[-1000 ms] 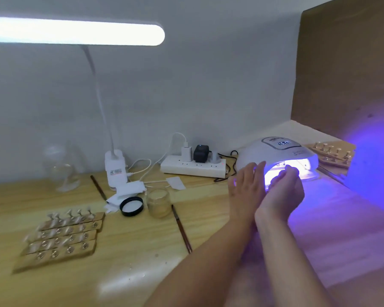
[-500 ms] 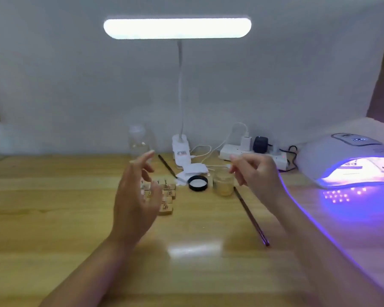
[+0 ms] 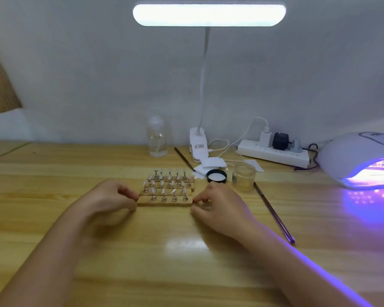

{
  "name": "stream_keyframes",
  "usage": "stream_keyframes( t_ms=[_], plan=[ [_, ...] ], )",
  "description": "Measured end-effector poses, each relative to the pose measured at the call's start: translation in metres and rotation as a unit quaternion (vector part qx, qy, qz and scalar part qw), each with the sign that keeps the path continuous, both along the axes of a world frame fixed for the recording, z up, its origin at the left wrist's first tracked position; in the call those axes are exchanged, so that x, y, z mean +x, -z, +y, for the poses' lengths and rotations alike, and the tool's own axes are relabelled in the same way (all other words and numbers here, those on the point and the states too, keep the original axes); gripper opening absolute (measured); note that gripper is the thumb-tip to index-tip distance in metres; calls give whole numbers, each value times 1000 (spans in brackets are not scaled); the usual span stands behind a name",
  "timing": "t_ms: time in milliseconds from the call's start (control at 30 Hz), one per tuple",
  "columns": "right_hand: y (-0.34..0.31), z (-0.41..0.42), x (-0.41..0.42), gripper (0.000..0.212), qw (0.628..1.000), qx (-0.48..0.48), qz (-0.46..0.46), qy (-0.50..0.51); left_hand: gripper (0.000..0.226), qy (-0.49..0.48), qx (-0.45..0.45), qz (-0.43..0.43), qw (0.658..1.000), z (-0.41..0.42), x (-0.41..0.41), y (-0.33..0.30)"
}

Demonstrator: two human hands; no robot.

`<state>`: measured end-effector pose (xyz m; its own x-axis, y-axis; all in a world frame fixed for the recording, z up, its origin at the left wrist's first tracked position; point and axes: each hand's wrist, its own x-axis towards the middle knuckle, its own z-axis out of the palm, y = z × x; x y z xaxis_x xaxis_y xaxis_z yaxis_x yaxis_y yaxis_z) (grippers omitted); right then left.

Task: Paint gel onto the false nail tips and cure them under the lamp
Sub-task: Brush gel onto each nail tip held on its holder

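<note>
My left hand (image 3: 111, 199) and right hand (image 3: 217, 204) pinch the ends of the nearest wooden strip (image 3: 164, 200) at frame centre; a tilted lift could topple the nail tips (image 3: 164, 185).

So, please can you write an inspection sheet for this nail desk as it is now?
Surface: wooden table, glossy.
Job's things: four wooden strips carrying nail tips; curing lamp glowing violet; open gel jar, black lid beside it; brush.
Clutter: clear bottle, white pads, second brush.
Grippers: left hand and right hand pinch the nearest strip's ends.
Cables: power strip with plugs, white leads.
Surroundings: lit desk lamp, grey wall.
</note>
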<state>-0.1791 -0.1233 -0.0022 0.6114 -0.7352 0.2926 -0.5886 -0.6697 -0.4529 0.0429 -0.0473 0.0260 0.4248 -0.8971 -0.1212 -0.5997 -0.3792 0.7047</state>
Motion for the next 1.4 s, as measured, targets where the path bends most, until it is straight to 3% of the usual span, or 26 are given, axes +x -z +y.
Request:
stream_keyframes(
  t_ms=[267, 467, 667, 900, 1100, 1233, 1400],
  plan=[
    [-8, 0, -6, 23, 998, 24, 12, 49, 16, 62, 53, -78, 994, 0, -15, -12],
    [-33, -8, -34, 45, 980, 116, 150, 60, 14, 143, 73, -102, 982, -8, -37, -14],
    [-60, -23, -78, 29, 946, 175, 261, 73, 18, 184, 0, -101, 978, -21, -85, 3],
    [-69, -39, -115, 25, 945, 198, 231, 121, 35, 151, -110, -117, 975, -29, -100, 22],
    [-48, -46, -107, 36, 934, 211, 235, 166, 20, 170, -141, -95, 971, -32, -106, 27],
    [-43, -49, -101, 30, 937, 198, 225, 178, 18, 176, -138, -80, 971, -32, -105, 26],
    [-44, -48, -102, 26, 935, 194, 226, 191, 17, 230, -73, -113, 964, -27, -83, 10]
  ],
)
